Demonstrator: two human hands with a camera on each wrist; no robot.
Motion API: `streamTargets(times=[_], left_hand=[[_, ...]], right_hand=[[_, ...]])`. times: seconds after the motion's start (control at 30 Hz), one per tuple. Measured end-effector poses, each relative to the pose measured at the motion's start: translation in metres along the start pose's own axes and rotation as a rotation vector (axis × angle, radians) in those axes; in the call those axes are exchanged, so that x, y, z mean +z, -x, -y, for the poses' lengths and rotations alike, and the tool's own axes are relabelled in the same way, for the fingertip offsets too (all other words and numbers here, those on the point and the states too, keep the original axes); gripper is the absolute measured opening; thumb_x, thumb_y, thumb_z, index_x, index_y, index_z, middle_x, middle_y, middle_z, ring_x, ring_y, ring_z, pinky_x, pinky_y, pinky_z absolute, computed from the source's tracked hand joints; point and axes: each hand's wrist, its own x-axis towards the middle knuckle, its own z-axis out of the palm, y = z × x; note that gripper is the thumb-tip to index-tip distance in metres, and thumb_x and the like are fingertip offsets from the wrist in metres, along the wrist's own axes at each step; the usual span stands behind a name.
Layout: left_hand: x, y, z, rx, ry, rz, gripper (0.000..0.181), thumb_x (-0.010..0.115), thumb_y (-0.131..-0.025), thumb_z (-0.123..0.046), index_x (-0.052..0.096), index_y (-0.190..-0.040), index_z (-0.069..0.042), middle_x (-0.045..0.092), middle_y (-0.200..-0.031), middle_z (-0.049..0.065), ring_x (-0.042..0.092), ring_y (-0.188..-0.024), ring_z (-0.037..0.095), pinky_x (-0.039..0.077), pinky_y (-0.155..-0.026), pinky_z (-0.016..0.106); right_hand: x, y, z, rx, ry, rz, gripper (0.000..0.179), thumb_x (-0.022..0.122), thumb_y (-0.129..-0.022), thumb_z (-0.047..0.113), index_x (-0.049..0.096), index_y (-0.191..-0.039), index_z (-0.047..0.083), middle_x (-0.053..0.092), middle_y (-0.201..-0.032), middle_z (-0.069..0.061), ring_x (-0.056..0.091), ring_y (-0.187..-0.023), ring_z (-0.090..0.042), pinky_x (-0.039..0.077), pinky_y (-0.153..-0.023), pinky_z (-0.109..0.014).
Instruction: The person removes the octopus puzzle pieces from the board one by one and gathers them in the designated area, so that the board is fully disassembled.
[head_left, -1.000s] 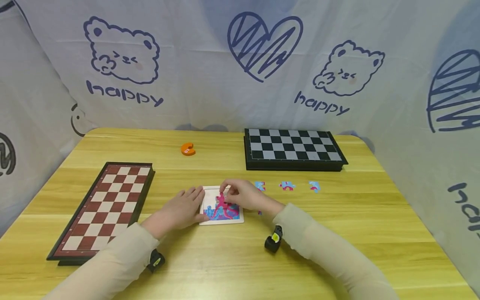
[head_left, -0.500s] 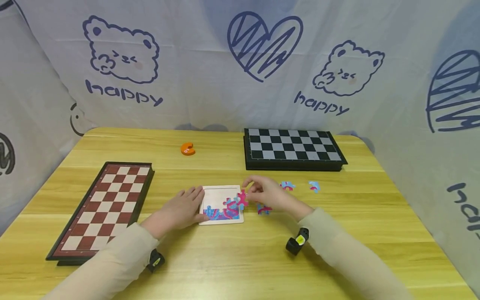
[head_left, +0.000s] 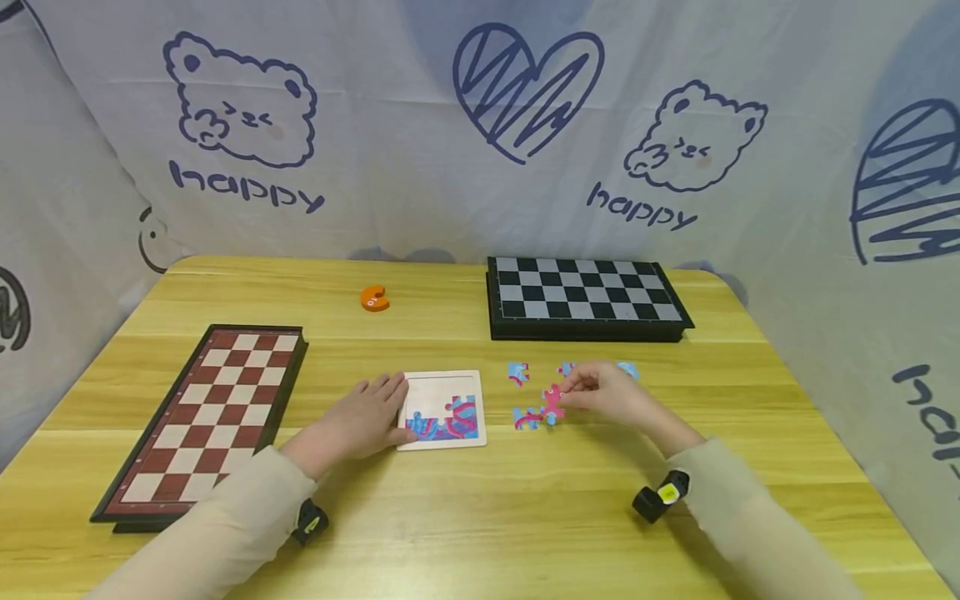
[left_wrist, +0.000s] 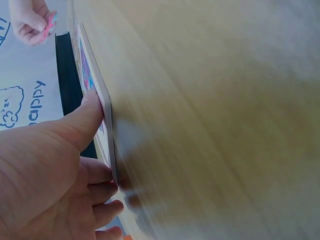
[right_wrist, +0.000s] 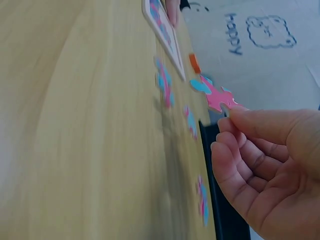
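A white-framed puzzle tray lies mid-table, its lower part and right side filled with blue, purple and pink jigsaw pieces. My left hand rests along its left edge, fingers extended, with the thumb on the front left corner. To the right of the tray, my right hand pinches a pink jigsaw piece with light blue tips between thumb and forefinger. In the head view this piece overlaps a loose piece lying on the table. Another loose piece lies behind it.
Two more loose pieces, a middle one and a right one, are partly covered by the right hand. A black-and-white chessboard box stands behind; a brown-and-white one lies left. An orange C-shaped object sits at the back.
My right hand has carried the pink piece from above the tray rightward to over the loose pieces. The tray's open area and the loose pieces beside it came into view. My left hand stayed put.
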Motion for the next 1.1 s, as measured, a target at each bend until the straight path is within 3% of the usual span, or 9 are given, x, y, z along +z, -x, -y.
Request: streamTargets(times=[0.23, 0.4, 0.77, 1.1], left_hand=[[-0.001, 0.001, -0.001, 0.009, -0.006, 0.001, 0.074, 0.051, -0.092, -0.042, 0.027, -0.139, 0.010, 0.022, -0.146, 0.025, 0.020, -0.133, 0.040, 0.018, -0.106, 0.053], [-0.002, 0.001, -0.001, 0.011, -0.008, 0.001, 0.074, 0.050, -0.093, -0.042, 0.027, -0.139, 0.010, 0.022, -0.146, 0.025, 0.020, -0.133, 0.040, 0.018, -0.106, 0.052], [-0.001, -0.001, 0.000, 0.020, -0.010, -0.009, 0.074, 0.051, -0.092, -0.042, 0.029, -0.139, 0.010, 0.023, -0.145, 0.026, 0.021, -0.132, 0.040, 0.019, -0.105, 0.052], [-0.001, 0.001, -0.001, 0.014, 0.000, -0.008, 0.073, 0.051, -0.092, -0.042, 0.029, -0.138, 0.011, 0.023, -0.145, 0.026, 0.021, -0.132, 0.040, 0.019, -0.105, 0.052]], right_hand=[[-0.015, 0.009, -0.023, 0.052, -0.069, 0.035, 0.012, 0.065, -0.085, 0.006, 0.065, -0.089, -0.005, 0.062, -0.073, -0.005, 0.054, -0.063, -0.014, 0.050, -0.057, -0.025], [-0.021, 0.011, -0.033, 0.087, -0.056, 0.058, 0.013, 0.063, -0.086, 0.005, 0.065, -0.091, -0.007, 0.064, -0.076, -0.006, 0.056, -0.065, -0.015, 0.052, -0.060, -0.028], [-0.023, 0.008, -0.036, 0.132, 0.039, 0.049, 0.013, 0.063, -0.086, 0.006, 0.067, -0.091, -0.006, 0.061, -0.071, -0.001, 0.052, -0.062, -0.013, 0.050, -0.057, -0.029], [-0.023, 0.006, -0.029, 0.134, 0.039, 0.043, 0.012, 0.063, -0.086, 0.006, 0.067, -0.092, -0.004, 0.060, -0.073, -0.002, 0.050, -0.062, -0.013, 0.048, -0.055, -0.027]])
